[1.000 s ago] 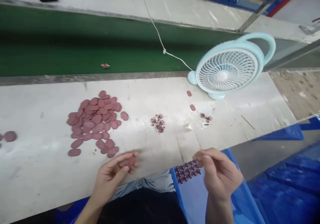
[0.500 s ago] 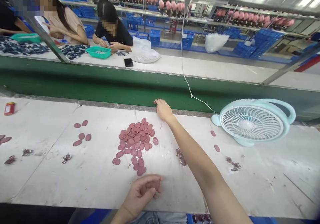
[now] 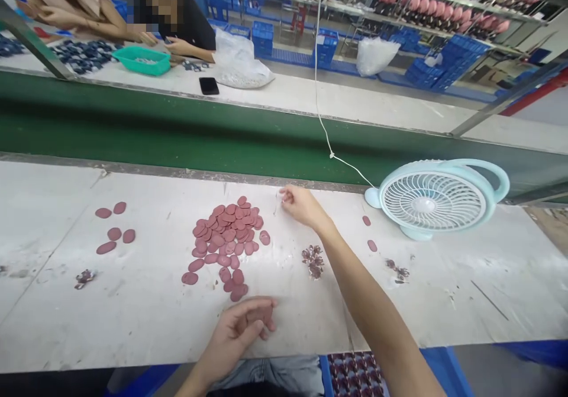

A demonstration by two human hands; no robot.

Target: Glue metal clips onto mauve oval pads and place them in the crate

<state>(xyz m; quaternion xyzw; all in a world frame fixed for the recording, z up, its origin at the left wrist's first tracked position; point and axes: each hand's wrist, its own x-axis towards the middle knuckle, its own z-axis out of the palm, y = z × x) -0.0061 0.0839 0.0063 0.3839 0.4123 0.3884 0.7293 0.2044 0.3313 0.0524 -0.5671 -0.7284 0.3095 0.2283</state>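
My left hand (image 3: pixel 242 331) rests on its side near the table's front edge, fingers curled towards the thumb. Something reddish shows inside the curl, but I cannot make it out. In front of it lies a heap of flat, dull-red oval pieces (image 3: pixel 228 228), a few strung out towards my fingers. My right hand (image 3: pixel 304 206) hovers by the far table edge, fingers loosely bent and slightly apart, with nothing visible in them. A small cluster of dark brown and whitish pieces (image 3: pixel 313 261) lies on the table, left of my right forearm.
A pale blue fan (image 3: pixel 432 202) stands at the right, its white cord (image 3: pixel 332 155) crossing the green belt (image 3: pixel 199 136). Loose ovals (image 3: pixel 114 233) lie at the left. Below the front edge is a blue crate (image 3: pixel 326 379) holding dark pieces. Co-workers sit opposite beside a green basket (image 3: pixel 144 60).
My right hand has drawn back from over the green belt's edge; the small dark piece at its fingertips no longer shows. My left hand keeps its pose. The view has shifted.
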